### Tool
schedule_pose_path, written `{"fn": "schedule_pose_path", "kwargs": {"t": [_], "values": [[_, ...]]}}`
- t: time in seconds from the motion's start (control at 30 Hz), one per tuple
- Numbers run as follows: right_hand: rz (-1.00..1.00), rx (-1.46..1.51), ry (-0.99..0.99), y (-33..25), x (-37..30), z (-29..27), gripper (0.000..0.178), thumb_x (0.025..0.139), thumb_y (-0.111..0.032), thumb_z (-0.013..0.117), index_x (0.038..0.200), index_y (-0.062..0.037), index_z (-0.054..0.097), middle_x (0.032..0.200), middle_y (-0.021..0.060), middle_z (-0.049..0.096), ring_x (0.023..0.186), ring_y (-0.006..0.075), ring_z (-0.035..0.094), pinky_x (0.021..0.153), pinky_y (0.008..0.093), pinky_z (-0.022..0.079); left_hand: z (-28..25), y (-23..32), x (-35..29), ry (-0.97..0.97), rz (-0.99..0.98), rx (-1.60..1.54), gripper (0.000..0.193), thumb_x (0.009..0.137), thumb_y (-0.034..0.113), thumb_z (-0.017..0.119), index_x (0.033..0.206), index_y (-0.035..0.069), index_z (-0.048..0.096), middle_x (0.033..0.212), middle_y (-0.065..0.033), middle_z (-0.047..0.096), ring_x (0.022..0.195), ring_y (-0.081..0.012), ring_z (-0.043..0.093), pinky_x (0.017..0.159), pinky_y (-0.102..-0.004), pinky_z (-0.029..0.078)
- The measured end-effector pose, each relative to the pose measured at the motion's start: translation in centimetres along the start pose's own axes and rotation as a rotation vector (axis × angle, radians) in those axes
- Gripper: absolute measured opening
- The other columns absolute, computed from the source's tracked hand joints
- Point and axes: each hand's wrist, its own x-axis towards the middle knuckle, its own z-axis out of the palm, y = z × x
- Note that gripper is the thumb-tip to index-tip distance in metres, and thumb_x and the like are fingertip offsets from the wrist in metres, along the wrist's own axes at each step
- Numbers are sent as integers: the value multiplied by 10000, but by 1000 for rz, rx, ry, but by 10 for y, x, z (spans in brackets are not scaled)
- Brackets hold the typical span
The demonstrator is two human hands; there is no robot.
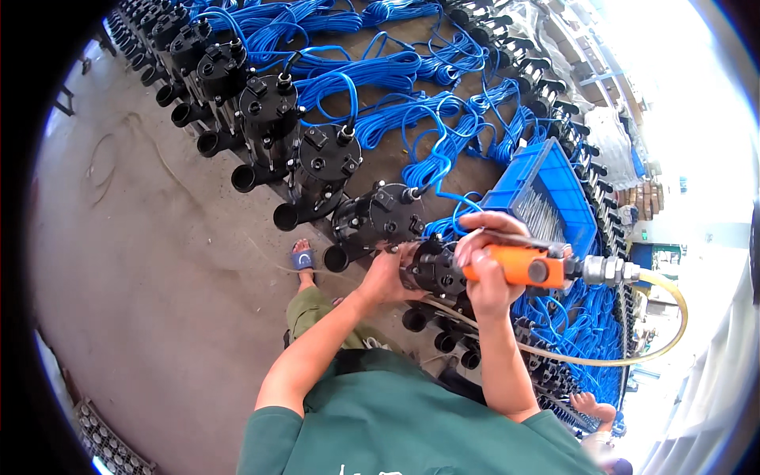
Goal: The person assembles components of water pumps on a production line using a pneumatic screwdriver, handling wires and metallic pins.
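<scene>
My right hand is wrapped round an orange air tool held roughly level. A metal lever lies along its upper side, and its far end joins a silver hose coupling. The tool's dark nose points left over the top of a black cylindrical pump; I cannot tell whether it touches. My left hand grips this pump's side, with the fingertips partly hidden. Just beyond stands another black pump with a blue cable and an open round outlet facing left.
Black pumps stand in a long row, with coiled blue cables beside them. A blue crate holds thin, pale rods. A yellowish air hose loops right and back underneath. Another person's hand shows at lower right.
</scene>
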Motion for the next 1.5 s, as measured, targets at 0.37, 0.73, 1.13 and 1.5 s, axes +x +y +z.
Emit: {"fn": "schedule_pose_path", "kwargs": {"t": [0.37,0.73,1.13,1.5], "values": [[57,-2,-16,25,-34,2,318,835,56,590,1150,16,588,968,106,671,819,131,658,737,273,550,16,-8,-3,192,100,-93,1104,516,252,945,1425,7,369,1254,-189,625,1124,-358,645,959,-427,512],[-48,81,99,3,-34,-5,439,695,15,675,1134,17,663,884,87,718,768,135,689,709,283,558,31,34,-7,190,49,309,886,738,228,809,1474,34,355,1398,-169,514,1281,-309,531,1068,-405,425],[-190,-194,407,27,-23,-89,247,739,61,647,982,31,623,889,90,707,747,124,690,688,294,565,46,43,-19,281,-197,178,689,636,306,928,1082,-41,533,949,-178,696,858,-326,685,813,-421,535],[-135,95,375,-7,-76,-73,269,764,87,595,1028,36,612,1007,129,692,915,190,707,653,287,573,44,38,-25,275,-169,247,850,656,235,923,1302,-19,433,1101,-167,649,987,-318,661,872,-410,523]]}}
